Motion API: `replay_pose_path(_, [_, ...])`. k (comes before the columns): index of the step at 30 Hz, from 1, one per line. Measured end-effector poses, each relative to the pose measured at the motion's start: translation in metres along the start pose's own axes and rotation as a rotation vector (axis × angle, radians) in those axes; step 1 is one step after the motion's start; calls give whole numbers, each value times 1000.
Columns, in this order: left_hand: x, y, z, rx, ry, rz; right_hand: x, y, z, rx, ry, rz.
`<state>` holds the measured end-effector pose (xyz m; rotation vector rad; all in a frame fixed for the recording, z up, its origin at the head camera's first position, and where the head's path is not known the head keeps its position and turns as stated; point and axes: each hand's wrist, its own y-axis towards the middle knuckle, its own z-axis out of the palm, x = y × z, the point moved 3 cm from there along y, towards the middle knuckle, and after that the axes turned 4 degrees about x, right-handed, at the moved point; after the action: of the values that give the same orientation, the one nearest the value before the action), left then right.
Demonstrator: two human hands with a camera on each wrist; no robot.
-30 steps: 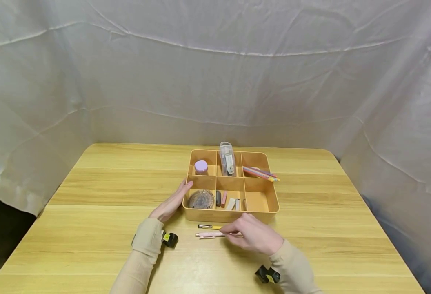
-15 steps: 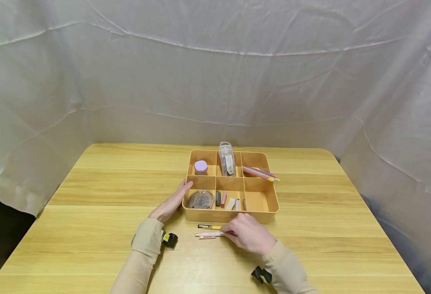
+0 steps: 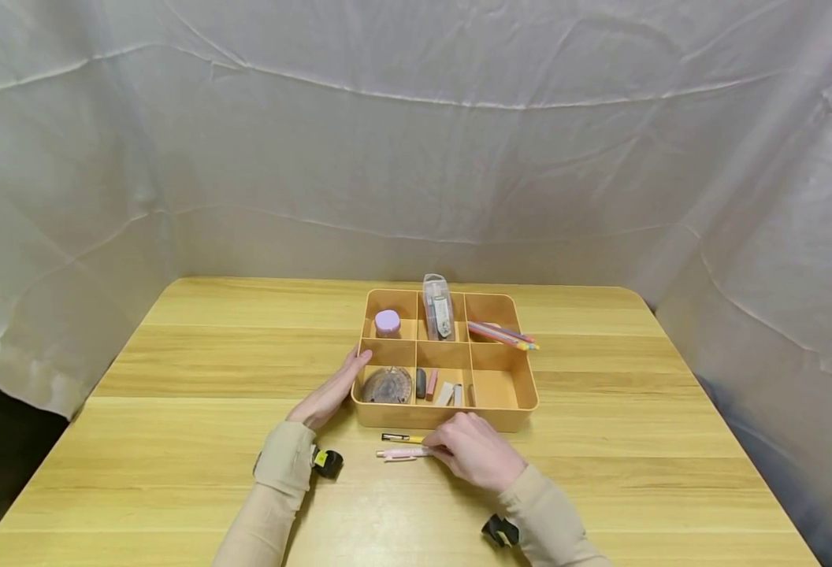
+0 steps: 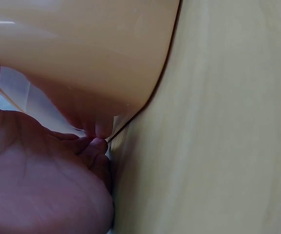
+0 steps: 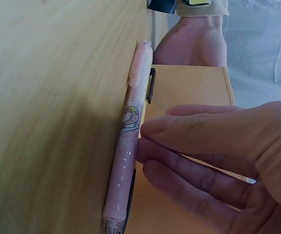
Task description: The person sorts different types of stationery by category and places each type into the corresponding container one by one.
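An orange organizer box (image 3: 430, 415) with several compartments stands on the table. My left hand (image 3: 327, 391) holds its left side, one fingertip over the rim; in the left wrist view that hand (image 4: 47, 165) lies against the glossy outer wall. In front of the box lie a yellow pen (image 3: 405, 438) with a black clip and, nearer me, a pink pen (image 3: 398, 453). My right hand (image 3: 476, 453) has its fingertips at the yellow pen's right part, pinching it. In the right wrist view the pink pen (image 5: 125, 141) hides the fingers' contact with it.
Inside the box are a purple-lidded container (image 3: 388, 321), a clear case (image 3: 439, 309), colourful pens (image 3: 504, 335) jutting over the right rim, a round clear disc (image 3: 388, 386), and small eraser-like blocks (image 3: 446, 393). Grey fabric (image 3: 416, 157) hangs behind the wooden table (image 3: 636, 425).
My right hand and forearm have shifted slightly left, the fingers moving from around the pink pen to the yellow pen. My left hand and the box have stayed put.
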<state>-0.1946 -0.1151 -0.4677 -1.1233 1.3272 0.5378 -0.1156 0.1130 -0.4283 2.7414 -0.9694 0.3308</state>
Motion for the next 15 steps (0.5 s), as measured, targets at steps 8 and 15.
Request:
replay_pose_path(8, [1, 0, 0, 0, 1, -4, 0, 0, 5, 17, 1, 14])
replay_pose_path(15, [1, -1, 0, -6, 6, -13, 3, 1, 10, 16, -60, 15])
